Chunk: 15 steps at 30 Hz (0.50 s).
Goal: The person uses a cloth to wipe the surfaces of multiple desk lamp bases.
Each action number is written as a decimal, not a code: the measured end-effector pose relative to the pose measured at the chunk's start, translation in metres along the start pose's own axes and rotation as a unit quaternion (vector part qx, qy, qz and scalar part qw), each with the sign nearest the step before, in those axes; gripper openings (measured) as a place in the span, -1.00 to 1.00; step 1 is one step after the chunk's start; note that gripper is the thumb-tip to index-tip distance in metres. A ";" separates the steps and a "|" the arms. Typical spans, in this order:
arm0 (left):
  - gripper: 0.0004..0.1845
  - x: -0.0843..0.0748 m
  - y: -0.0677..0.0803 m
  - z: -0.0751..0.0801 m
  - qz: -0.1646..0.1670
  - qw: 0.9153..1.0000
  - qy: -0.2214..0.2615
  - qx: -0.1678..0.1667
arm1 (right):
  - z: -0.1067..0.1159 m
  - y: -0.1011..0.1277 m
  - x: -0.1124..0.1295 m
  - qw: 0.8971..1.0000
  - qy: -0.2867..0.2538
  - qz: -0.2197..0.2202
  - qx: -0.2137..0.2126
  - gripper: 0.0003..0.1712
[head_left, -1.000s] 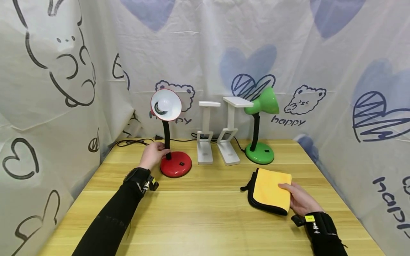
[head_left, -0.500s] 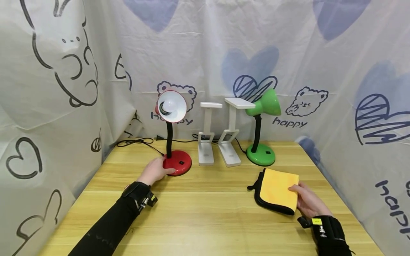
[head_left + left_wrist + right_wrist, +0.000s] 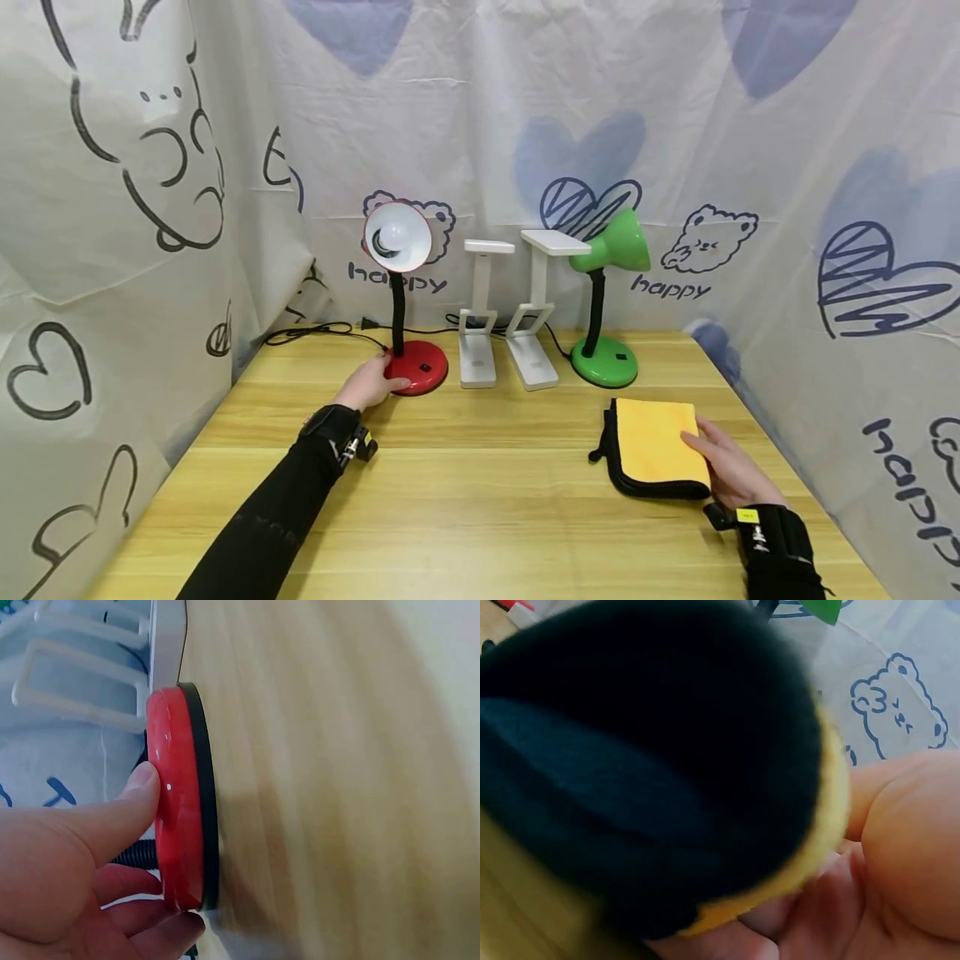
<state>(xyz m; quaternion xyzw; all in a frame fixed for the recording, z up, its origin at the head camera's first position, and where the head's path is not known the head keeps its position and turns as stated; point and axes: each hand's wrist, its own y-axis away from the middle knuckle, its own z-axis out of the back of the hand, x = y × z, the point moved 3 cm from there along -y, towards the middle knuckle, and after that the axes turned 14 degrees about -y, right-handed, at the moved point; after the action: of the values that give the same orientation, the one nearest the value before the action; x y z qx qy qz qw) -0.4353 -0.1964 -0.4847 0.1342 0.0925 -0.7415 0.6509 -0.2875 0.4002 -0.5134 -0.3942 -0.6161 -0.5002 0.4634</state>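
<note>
At the table's back left stands a red desk lamp point(image 3: 423, 379) with a black flexible neck and its shade facing forward. My left hand point(image 3: 367, 383) grips the left side of its round base. In the left wrist view the thumb point(image 3: 139, 791) lies on the base's top, while other fingers curl at its rim near the neck. My right hand point(image 3: 731, 462) holds a folded yellow cloth point(image 3: 656, 442) with black edging, thumb on its upper face. The right wrist view shows the cloth's dark edge point(image 3: 727, 750) up close, and the fingers beneath are partly hidden.
Two white folding desk lamps point(image 3: 477, 358) point(image 3: 531, 362) stand right of the red one. A green desk lamp point(image 3: 604, 363) is beyond them. A black cord point(image 3: 307, 332) lies coiled at the back left. Printed curtains point(image 3: 465, 150) enclose the table point(image 3: 480, 500).
My left hand has gone from the red lamp's neck down to its base, and the lamp has shifted slightly back. My right hand has carried the yellow cloth a little to the right.
</note>
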 end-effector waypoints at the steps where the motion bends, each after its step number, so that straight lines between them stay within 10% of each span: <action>1: -0.17 0.001 -0.003 0.000 0.002 1.000 0.001 0.003 | 0.001 0.000 0.000 1.000 -0.002 0.004 -0.006 -0.05; 6: -0.17 0.005 -0.011 -0.001 0.010 1.000 0.005 0.016 | 0.007 -0.002 -0.002 0.998 -0.004 0.021 -0.054 -0.34; 15: -0.15 0.010 -0.011 -0.005 0.010 1.000 0.018 0.017 | 0.014 0.006 0.006 0.996 0.049 0.016 -0.071 -0.04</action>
<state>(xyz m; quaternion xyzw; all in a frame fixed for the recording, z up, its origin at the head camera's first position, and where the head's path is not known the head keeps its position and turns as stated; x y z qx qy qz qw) -0.4468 -0.2025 -0.4934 0.1596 0.0901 -0.7339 0.6541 -0.2861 0.4146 -0.5073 -0.4106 -0.5492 -0.5538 0.4723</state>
